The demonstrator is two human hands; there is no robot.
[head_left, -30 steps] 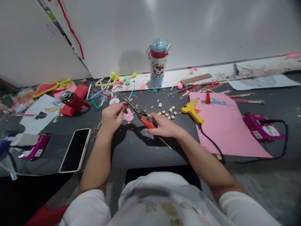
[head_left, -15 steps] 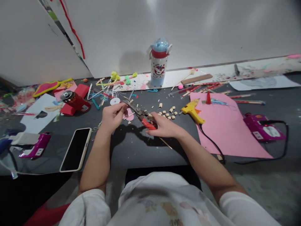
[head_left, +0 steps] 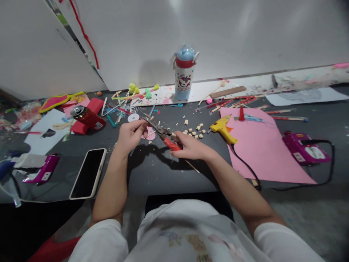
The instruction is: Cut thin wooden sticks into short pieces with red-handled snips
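Note:
My right hand [head_left: 190,145] is closed around the red handles of a pair of long-nose pliers [head_left: 160,130], whose metal jaws point to the upper left. The jaws reach to the fingertips of my left hand [head_left: 132,135]. Thumb and forefinger of that hand are pinched together, but what lies between them is too small to make out. A pink paper piece [head_left: 151,134] lies partly hidden beneath the pliers. Just right of the jaws, several short cut wooden pieces [head_left: 193,133] are scattered on the dark table. A thin wooden stick [head_left: 192,166] rests below my right hand.
A yellow glue gun [head_left: 224,129] lies on pink paper [head_left: 268,153], its cord running to a purple power strip [head_left: 307,148]. A bottle [head_left: 184,74] stands at the back. Left are a red can [head_left: 88,118], a phone [head_left: 88,174] and craft scraps.
The pliers have shifted very slightly, with their jaws a touch higher by my left fingertips. Both hands stay almost in place, and the things on the table have not moved.

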